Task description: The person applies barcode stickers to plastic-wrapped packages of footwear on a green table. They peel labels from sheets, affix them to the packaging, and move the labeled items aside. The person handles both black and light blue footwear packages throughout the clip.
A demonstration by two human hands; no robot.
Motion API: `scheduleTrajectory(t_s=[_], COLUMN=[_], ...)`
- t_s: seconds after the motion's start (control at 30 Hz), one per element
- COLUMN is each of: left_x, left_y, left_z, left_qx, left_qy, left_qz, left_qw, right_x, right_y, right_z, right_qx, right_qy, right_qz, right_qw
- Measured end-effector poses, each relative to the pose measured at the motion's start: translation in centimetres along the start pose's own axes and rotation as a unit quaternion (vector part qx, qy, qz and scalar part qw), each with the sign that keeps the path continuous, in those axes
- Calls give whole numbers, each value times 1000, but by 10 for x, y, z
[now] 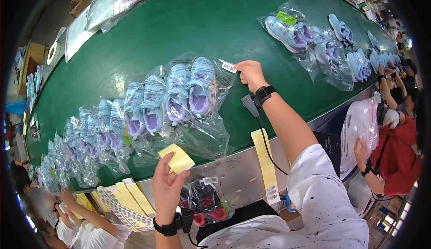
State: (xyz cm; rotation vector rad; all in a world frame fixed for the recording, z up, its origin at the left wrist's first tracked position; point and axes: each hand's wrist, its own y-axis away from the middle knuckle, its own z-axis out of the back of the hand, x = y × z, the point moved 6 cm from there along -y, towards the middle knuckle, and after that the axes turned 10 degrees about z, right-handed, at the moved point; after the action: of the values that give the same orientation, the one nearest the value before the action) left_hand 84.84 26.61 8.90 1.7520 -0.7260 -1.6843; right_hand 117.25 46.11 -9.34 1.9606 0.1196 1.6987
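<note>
My right hand [252, 75] pinches the corner of a small white barcode sticker [228, 66] at the upper right of a clear plastic bag [215, 128]. Inside that bag lies a pair of light blue shoes [202, 76] with lilac linings, toes pointing away from me. Whether the sticker touches the bag, I cannot tell. Nearer to me, my left hand [167, 190] grips a folded piece of yellow backing paper [177, 159] between thumb and fingers, just below the bag's near edge. Black bands circle both my wrists.
More bagged shoes [103, 121] line the green table [188, 20] to the left; others [287, 36] lie at the right. Yellow label strips [266, 166] hang from the metal edge [244, 163]. A bagged dark-and-red pair [206, 202] sits below it. Co-workers stand on both sides.
</note>
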Motion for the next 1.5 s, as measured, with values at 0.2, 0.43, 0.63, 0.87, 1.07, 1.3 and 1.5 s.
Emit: scheduleTrajectory(t_s=[0.2, 0.43, 0.63, 0.87, 1.07, 1.3, 1.5], left_x=[-4, 16, 90, 396, 585, 631, 523], left_y=[8, 49, 129, 219, 221, 196, 218], left_z=[-9, 34, 119, 254, 343, 366, 370], left_qx=[-1, 15, 101, -140, -366, -354, -567], left_qy=[38, -10, 63, 15, -89, -69, 60], left_qz=[-13, -10, -69, 239, 345, 334, 100], left_qw=[999, 1000, 991, 961, 860, 871, 815], right_x=[-1, 15, 50, 82, -26, -140, -168], right_y=[-17, -23, -31, 154, 424, 549, 547], right_z=[5, -30, -15, -136, -294, -363, -367], right_qx=[-146, 37, 61, 181, 417, 548, 474], right_qy=[226, 401, 487, 177, 280, 501, 574], right_qz=[124, 117, 153, 246, 92, 259, 300], right_qw=[955, 908, 858, 936, 860, 618, 597])
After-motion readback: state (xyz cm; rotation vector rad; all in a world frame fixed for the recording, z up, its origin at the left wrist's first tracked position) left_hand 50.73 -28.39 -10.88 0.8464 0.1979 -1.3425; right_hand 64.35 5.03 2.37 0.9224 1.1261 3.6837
